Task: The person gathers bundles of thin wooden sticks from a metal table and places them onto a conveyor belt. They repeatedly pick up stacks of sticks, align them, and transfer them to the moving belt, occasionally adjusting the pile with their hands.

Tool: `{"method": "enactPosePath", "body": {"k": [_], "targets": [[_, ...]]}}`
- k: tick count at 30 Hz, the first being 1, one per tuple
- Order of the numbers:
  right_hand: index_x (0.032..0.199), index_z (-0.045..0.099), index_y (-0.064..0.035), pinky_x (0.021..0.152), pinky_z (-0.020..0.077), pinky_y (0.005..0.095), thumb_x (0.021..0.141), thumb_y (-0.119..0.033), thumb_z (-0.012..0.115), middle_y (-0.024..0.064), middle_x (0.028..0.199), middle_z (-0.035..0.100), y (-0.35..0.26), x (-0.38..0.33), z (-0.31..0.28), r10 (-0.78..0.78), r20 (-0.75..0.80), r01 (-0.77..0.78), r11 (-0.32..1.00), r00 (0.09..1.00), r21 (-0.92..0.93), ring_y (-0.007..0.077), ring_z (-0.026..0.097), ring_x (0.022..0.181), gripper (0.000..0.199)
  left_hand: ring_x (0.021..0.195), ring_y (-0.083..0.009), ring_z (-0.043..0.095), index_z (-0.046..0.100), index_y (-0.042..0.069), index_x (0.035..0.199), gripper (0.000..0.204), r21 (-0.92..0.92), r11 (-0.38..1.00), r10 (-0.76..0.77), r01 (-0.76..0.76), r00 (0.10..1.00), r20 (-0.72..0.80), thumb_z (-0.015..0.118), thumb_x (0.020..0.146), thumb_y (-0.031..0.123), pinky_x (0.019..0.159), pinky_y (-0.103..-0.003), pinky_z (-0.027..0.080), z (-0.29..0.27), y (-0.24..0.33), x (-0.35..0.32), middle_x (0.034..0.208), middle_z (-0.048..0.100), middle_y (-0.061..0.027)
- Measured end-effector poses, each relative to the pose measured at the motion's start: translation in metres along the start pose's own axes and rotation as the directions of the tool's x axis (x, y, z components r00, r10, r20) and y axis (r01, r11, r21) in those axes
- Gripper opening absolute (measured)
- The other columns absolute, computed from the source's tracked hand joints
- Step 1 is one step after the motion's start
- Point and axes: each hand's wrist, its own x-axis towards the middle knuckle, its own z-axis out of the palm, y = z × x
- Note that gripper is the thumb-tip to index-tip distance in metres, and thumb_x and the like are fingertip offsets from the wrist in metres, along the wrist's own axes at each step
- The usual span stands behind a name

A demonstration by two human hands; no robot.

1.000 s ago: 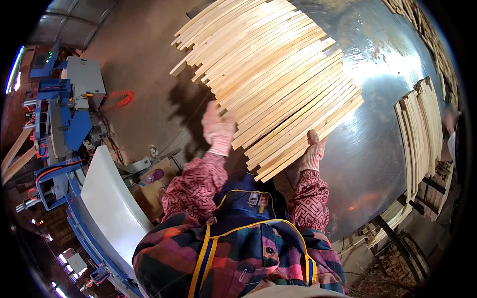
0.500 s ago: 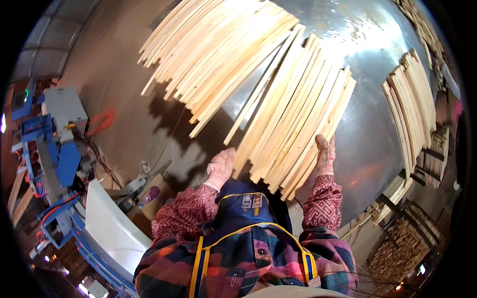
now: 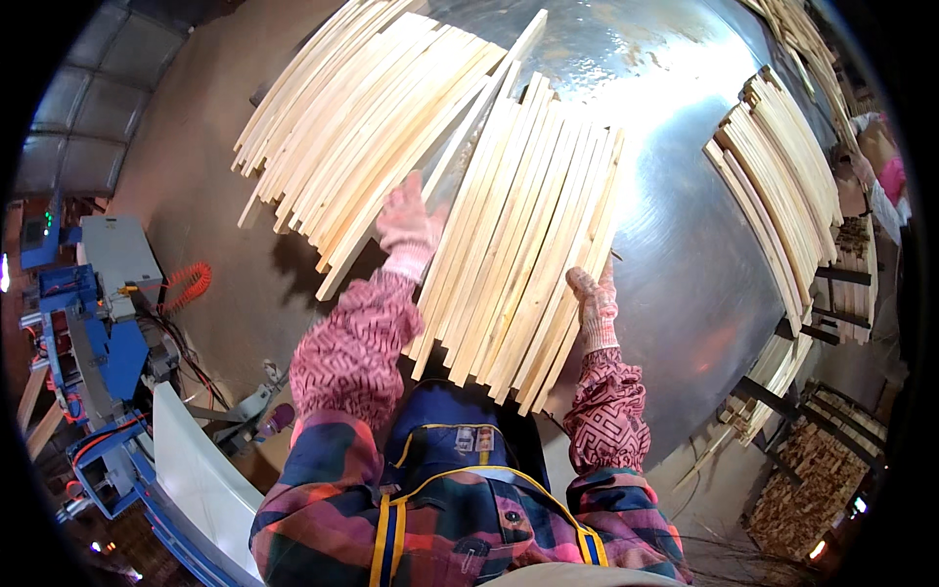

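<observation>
Fingers (image 3: pixel 399 196) of the left hand (image 3: pixel 405 229) are apart from thumb, beside wooden strips (image 3: pixel 518 235). Right hand (image 3: pixel 597 301), thumb also apart, touches their right edge

Left hand (image 3: pixel 406 223), gloved, at 10–11 o'clock from view centre, fingers extended, by left edge of near slat batch (image 3: pixel 523 245); contact unclear. Right hand (image 3: pixel 595 301), gloved, at 3, along that batch's right edge, thumb by outermost slats. Far slat batch (image 3: pixel 367 132) at 11; loose slat (image 3: pixel 524 44) angled at 12. All on metal table (image 3: pixel 675 303). Stacked slats (image 3: pixel 778 186) at 2, blue machine (image 3: pixel 125 347) and red coiled hose (image 3: pixel 193 284) at 9, white panel (image 3: pixel 196 489) at 8, wood pile (image 3: pixel 814 479) at 4.
</observation>
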Motion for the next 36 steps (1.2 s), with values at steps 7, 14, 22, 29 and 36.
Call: {"method": "enactPosePath", "body": {"k": [7,14,22,29,36], "targets": [[0.154,0.014,-0.0126,0.091,0.0565,0.0361,0.089,0.006,0.056,0.0236,0.130,0.052,-0.007,-0.004,0.001,-0.030,0.055,0.036,0.994,0.998,-0.103,0.0306,0.061,0.110,0.079,0.106,-0.0311,0.063,0.065,0.013,0.116,0.039,-0.090,0.994,0.095,-0.068,0.934,0.344,0.048,0.092,0.040,0.094,-0.040,0.048,-0.034,-0.039,-0.051,0.114,0.066,-0.0136],[0.155,0.010,-0.0139,0.090,0.0567,0.0366,0.089,0.004,0.056,0.0229,0.139,0.045,0.003,-0.001,-0.003,-0.050,0.064,0.053,0.998,0.997,-0.042,0.0316,0.060,0.110,0.082,0.124,-0.0220,0.050,0.038,0.010,0.144,0.066,-0.817,0.549,0.063,0.177,0.966,0.251,0.067,0.089,0.032,0.102,-0.033,0.043,0.025,-0.044,-0.052,0.144,0.045,-0.0087],[0.155,0.014,-0.0142,0.058,0.0488,0.0242,0.085,0.004,0.048,0.0053,0.091,0.053,0.002,-0.032,-0.076,0.042,0.037,-0.040,0.998,0.998,-0.045,0.0134,0.053,0.068,0.080,0.141,-0.0237,0.029,0.013,0.009,0.155,0.122,-0.760,0.341,0.332,0.553,0.686,0.648,0.086,0.066,0.050,0.114,-0.036,0.024,0.009,0.002,-0.087,0.153,0.032,-0.0147],[0.154,0.012,-0.0062,0.055,0.0475,0.0230,0.097,-0.019,0.050,0.0072,0.086,0.056,0.041,-0.053,-0.074,-0.036,0.102,0.008,0.966,0.994,0.260,0.0114,0.053,0.065,0.070,0.139,-0.0196,0.031,0.015,0.007,0.154,0.120,-0.780,0.207,0.467,0.591,0.641,0.610,0.088,0.065,0.041,0.114,-0.032,0.024,-0.035,-0.017,-0.033,0.152,0.035,-0.0124],[0.147,0.030,-0.0073,0.071,0.0577,0.0306,0.094,-0.014,0.053,0.0170,0.108,0.061,0.022,-0.047,0.183,-0.139,-0.040,0.141,0.988,0.990,0.058,0.0243,0.066,0.082,0.058,0.132,-0.0156,0.038,0.016,0.005,0.154,0.106,-0.868,0.272,0.544,0.415,0.678,0.495,0.084,0.075,0.027,0.110,-0.032,0.032,-0.105,-0.151,0.164,0.148,0.040,-0.0081]]}}
